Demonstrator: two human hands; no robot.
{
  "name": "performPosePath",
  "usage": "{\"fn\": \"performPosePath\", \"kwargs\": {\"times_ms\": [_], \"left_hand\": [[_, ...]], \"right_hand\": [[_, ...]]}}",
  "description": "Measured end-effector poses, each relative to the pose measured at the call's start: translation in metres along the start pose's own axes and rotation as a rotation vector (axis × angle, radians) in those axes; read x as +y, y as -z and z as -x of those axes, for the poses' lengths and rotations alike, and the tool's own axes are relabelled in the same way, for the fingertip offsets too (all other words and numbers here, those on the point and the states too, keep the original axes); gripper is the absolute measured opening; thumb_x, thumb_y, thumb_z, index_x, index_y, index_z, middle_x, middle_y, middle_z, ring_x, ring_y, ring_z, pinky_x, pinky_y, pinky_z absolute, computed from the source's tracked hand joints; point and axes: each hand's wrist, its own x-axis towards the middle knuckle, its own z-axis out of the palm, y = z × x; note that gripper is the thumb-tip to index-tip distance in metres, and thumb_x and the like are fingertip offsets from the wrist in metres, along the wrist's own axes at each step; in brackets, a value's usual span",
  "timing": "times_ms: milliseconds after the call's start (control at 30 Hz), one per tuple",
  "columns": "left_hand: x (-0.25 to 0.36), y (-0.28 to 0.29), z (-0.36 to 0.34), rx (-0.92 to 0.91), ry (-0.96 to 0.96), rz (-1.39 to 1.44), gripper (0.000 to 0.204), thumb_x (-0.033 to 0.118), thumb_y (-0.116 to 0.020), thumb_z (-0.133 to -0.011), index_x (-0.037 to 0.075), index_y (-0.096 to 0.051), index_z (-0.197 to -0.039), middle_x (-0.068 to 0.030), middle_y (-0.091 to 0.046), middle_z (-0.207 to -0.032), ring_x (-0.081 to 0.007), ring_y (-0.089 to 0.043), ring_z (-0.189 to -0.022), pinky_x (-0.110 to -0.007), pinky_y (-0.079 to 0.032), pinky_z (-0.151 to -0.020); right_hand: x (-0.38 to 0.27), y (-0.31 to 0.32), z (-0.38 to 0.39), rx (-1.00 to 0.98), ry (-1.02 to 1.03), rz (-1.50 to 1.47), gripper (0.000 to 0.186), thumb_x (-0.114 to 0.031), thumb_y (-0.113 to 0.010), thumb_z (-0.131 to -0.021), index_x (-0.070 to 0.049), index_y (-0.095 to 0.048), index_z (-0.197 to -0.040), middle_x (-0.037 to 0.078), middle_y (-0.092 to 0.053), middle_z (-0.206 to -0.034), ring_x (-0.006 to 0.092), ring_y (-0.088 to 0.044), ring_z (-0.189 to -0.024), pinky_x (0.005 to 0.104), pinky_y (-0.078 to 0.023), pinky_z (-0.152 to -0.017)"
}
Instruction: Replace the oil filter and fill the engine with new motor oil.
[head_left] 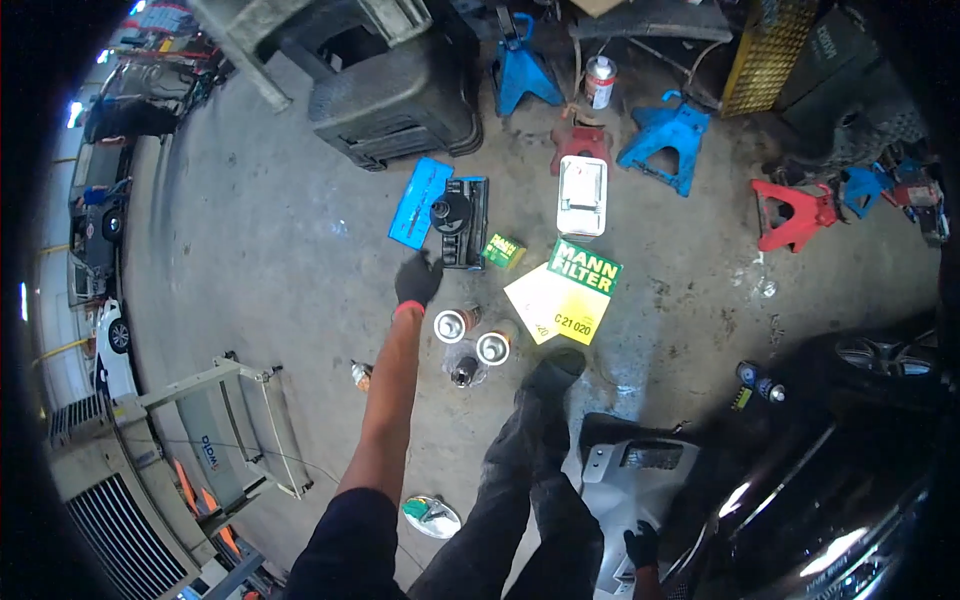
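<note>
Left hand [419, 279]: gloved black, red cuff [409, 307]. Right hand [641, 543]: gloved black. Case [476, 240]: black. Flat panel [418, 203]: blue. Small box [503, 251]: green and yellow. Large flat box [585, 300]: yellow, green band, white lettering (the brightest entry). Jack stands [662, 122]: some blue, others red. Perforated panel [768, 60]: yellow, in a grid pattern. Car [800, 485]: black. Floor [270, 220]: grey, blotched dark.

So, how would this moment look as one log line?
left hand: near blue tool case | right hand: over grey panel | floor: yellow-green box, two cans
</note>
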Motion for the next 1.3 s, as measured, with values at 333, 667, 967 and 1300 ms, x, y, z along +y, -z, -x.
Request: {"fn": "performPosePath", "kwargs": {"times_ms": [333, 667, 967, 1300], "left_hand": [[0.016, -0.065, -0.170, 0.020, -0.070, -0.287, 0.021, 0.024, -0.060, -0.088, 0.006, -0.071, -0.088, -0.0240, -0.070, -0.092, -0.0435, -0.068, -0.087, -0.054, -0.053, -0.074], [0.104, 0.056, 0.006, -0.109, -0.153, 0.208, 0.035, 0.023, -0.057, -0.096, -0.004, -0.064, -0.075, -0.0223, -0.062, -0.068, -0.0336, -0.056, -0.057, -0.046, -0.041, -0.057], [0.397, 0.280, 0.251, -0.657, -0.694, 0.652, 0.023, 0.019, -0.065, -0.094, -0.002, -0.069, -0.084, -0.0108, -0.068, -0.071, -0.0205, -0.064, -0.064, -0.038, -0.048, -0.059], [0.661, 0.444, 0.464, -0.987, -1.391, 0.436, 0.021, 0.018, -0.071, -0.090, -0.003, -0.072, -0.091, -0.0051, -0.064, -0.063, -0.0098, -0.059, -0.057, -0.030, -0.047, -0.055]], "right_hand": [[-0.013, -0.017, -0.012, 0.020, -0.257, -0.076, 0.048, -0.021, -0.078, -0.076, 0.001, -0.066, -0.117, 0.018, -0.071, -0.109, 0.0297, -0.068, -0.101, 0.0386, -0.053, -0.089], [-0.144, 0.041, 0.022, 0.067, -0.273, -0.790, 0.042, -0.026, -0.075, -0.088, -0.001, -0.065, -0.121, 0.014, -0.073, -0.100, 0.0175, -0.071, -0.086, 0.0340, -0.056, -0.082], [-0.381, 0.305, 0.127, 0.448, 0.222, -1.527, 0.049, -0.019, -0.067, -0.096, -0.001, -0.050, -0.139, 0.011, -0.067, -0.120, 0.0184, -0.063, -0.109, 0.0342, -0.052, -0.092], [-0.290, 0.390, 0.265, 1.566, 0.007, -1.185, 0.044, -0.024, -0.074, -0.090, 0.000, -0.062, -0.125, 0.012, -0.071, -0.106, 0.0161, -0.066, -0.085, 0.0329, -0.054, -0.079]]}}
